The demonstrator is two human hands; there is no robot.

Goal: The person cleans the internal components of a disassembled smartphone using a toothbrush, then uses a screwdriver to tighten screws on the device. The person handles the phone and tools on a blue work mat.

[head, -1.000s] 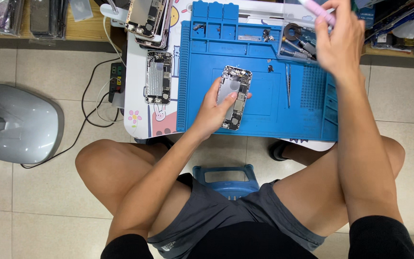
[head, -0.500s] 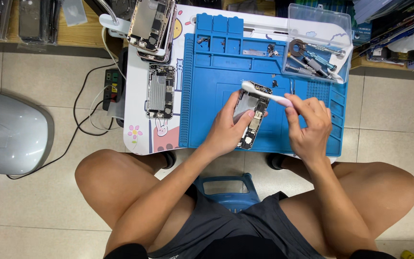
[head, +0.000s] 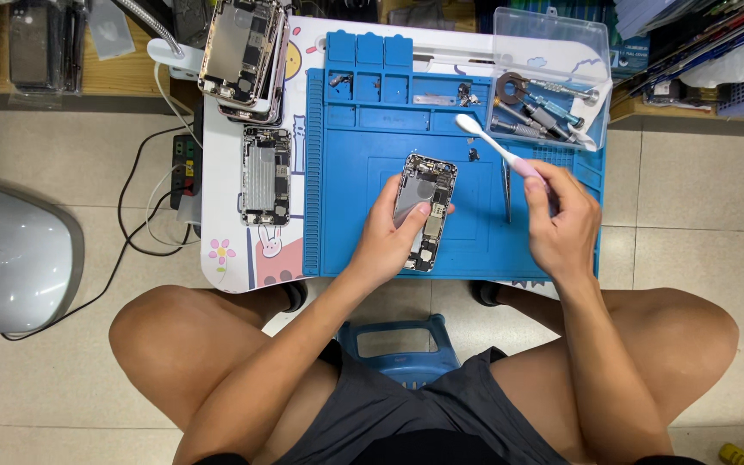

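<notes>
1. The left hand (head: pixel 387 238) grips an opened phone chassis (head: pixel 426 209) along its left edge, thumb resting across the inner plate, holding it on the blue repair mat (head: pixel 346 215).
2. The right hand (head: pixel 564 226) is closed around the pink handle of a toothbrush (head: pixel 494 148), whose white head points up-left, above the mat and apart from the phone.
3. Tweezers (head: pixel 506 188) lie just left of that hand.
4. A clear plastic box (head: pixel 553 52) of screwdrivers sits at the mat's upper right.
5. Another stripped phone body (head: pixel 266 175) lies left of the mat, below a stack of phone housings (head: pixel 243 52).

Bare mat (head: pixel 475 250) between hands; tweezers (head: pixel 506 185) there.
</notes>
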